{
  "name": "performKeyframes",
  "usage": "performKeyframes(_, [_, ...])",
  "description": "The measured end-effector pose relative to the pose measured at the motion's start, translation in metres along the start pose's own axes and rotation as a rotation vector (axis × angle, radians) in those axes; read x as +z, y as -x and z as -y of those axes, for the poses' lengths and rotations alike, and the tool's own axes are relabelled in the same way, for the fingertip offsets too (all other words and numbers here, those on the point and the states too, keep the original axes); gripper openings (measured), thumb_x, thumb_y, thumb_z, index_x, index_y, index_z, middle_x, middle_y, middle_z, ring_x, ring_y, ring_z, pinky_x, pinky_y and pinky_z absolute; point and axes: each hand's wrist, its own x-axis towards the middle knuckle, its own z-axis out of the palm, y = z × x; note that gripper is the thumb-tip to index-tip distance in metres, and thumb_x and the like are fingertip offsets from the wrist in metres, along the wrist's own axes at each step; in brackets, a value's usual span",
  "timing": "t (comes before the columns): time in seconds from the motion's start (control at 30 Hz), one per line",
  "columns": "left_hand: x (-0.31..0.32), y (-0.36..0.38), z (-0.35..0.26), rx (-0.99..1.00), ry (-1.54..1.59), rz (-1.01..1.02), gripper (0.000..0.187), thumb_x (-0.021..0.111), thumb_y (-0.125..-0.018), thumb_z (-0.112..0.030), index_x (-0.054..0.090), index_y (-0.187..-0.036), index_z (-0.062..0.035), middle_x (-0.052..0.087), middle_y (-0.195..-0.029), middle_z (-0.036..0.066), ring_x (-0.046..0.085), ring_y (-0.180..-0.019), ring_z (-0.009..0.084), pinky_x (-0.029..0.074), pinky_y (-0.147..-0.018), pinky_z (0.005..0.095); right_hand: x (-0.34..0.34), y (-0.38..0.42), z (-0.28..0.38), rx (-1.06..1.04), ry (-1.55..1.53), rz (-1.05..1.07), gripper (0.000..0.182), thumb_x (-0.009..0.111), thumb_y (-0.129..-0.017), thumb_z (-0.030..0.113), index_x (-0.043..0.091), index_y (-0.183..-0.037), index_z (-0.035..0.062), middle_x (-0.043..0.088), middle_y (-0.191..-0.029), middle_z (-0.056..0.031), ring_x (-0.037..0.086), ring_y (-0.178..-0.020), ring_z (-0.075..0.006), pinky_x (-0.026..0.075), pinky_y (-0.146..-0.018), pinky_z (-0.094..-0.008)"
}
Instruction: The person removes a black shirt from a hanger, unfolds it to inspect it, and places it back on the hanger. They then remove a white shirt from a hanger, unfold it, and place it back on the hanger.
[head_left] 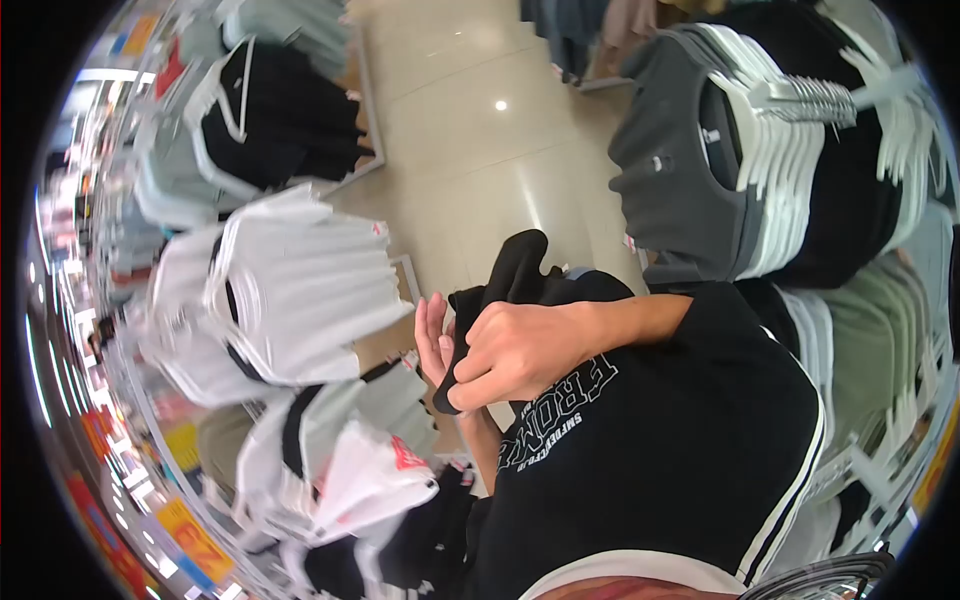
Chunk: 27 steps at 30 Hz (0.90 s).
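Tile floor (470, 130) — glossy, pale — between racks of hung shirts (300, 290)

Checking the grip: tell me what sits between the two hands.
In the head view, a black garment is pinched between the right hand and the open left hand.

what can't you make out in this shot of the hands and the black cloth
- Black cloth, head view: its lower part is hidden behind the right hand, so what garment it is stays unclear.
- Left hand: only fingers and palm edge show; cloth covers the rest.
- White shirts on the rack: motion-blurred, no detail.
- Price signs: blurred, unreadable.
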Motion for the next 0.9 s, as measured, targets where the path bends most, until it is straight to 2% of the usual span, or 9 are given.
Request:
performKeyframes(0.13, [0.014, -0.048, -0.012, -0.048, -0.082, 0.172, 0.045, 0.058, -0.086, -0.015, 0.054, -0.126, 0.005, 0.059, -0.123, 0.019, 0.056, -0.117, 0.03, 0.038, -0.106, 0.0402, -0.005, 0.005, -0.026, 0.049, 0.093, -0.13, 0.015, 0.069, -0.078, 0.016, 0.057, -0.083, 0.0069, 0.049, -0.061, -0.004, 0.053, -0.05, -0.0225, 0.041, -0.046, -0.0344])
performKeyframes(0.23, [0.019, -0.082, -0.02, -0.095, -0.152, 0.309, 0.046, 0.058, -0.085, -0.015, 0.054, -0.127, 0.005, 0.059, -0.124, 0.019, 0.055, -0.118, 0.03, 0.038, -0.107, 0.0401, -0.015, 0.005, -0.044, 0.157, 0.206, -0.106, 0.015, 0.069, -0.079, 0.015, 0.057, -0.081, 0.0064, 0.051, -0.061, -0.0044, 0.054, -0.051, -0.0231, 0.041, -0.047, -0.0351])
performKeyframes(0.47, [0.031, -0.188, -0.074, -0.127, -0.37, 0.721, 0.048, 0.06, -0.084, -0.015, 0.054, -0.128, 0.0048, 0.058, -0.127, 0.019, 0.054, -0.121, 0.0301, 0.036, -0.109, 0.0397, -0.033, -0.014, -0.092, 0.352, 0.458, -0.298, 0.018, 0.068, -0.078, 0.014, 0.053, -0.076, 0.0037, 0.05, -0.058, -0.0081, 0.055, -0.051, -0.0263, 0.041, -0.046, -0.0375])
performKeyframes(0.57, [0.025, -0.242, -0.092, -0.077, -0.382, 0.95, 0.049, 0.061, -0.084, -0.015, 0.054, -0.128, 0.0048, 0.058, -0.128, 0.019, 0.054, -0.122, 0.0301, 0.036, -0.11, 0.0396, -0.033, -0.029, -0.104, 0.415, 0.532, -0.45, 0.022, 0.067, -0.083, 0.017, 0.052, -0.075, 0.0043, 0.048, -0.056, -0.0069, 0.053, -0.048, -0.0263, 0.038, -0.043, -0.0369])
performKeyframes(0.67, [0.023, -0.317, -0.086, 0.0, -0.239, 1.209, 0.045, 0.06, -0.081, -0.012, 0.058, -0.121, 0.0085, 0.059, -0.124, 0.023, 0.055, -0.12, 0.0317, 0.035, -0.11, 0.0438, -0.033, -0.045, -0.102, 0.514, 0.586, -0.571, 0.023, 0.067, -0.086, 0.017, 0.051, -0.075, 0.0055, 0.046, -0.055, -0.0051, 0.05, -0.045, -0.025, 0.034, -0.041, -0.0358])
performKeyframes(0.73, [0.047, -0.347, -0.093, 0.084, -0.278, 1.434, 0.042, 0.06, -0.079, -0.005, 0.059, -0.119, 0.0082, 0.062, -0.12, 0.021, 0.056, -0.118, 0.031, 0.036, -0.108, 0.0435, -0.028, -0.047, -0.101, 0.592, 0.698, -0.636, 0.022, 0.068, -0.085, 0.016, 0.051, -0.076, 0.0057, 0.046, -0.056, -0.005, 0.049, -0.045, -0.0251, 0.034, -0.041, -0.0357])
performKeyframes(0.9, [0.106, -0.338, -0.099, 0.057, -0.548, 1.858, 0.043, 0.059, -0.075, 0.005, 0.063, -0.118, 0.0033, 0.064, -0.118, 0.015, 0.058, -0.113, 0.0247, 0.041, -0.103, 0.0369, -0.009, -0.044, -0.088, 0.703, 0.903, -0.824, 0.017, 0.068, -0.084, 0.013, 0.054, -0.079, 0.0066, 0.048, -0.058, -0.0041, 0.049, -0.045, -0.025, 0.035, -0.042, -0.0352])
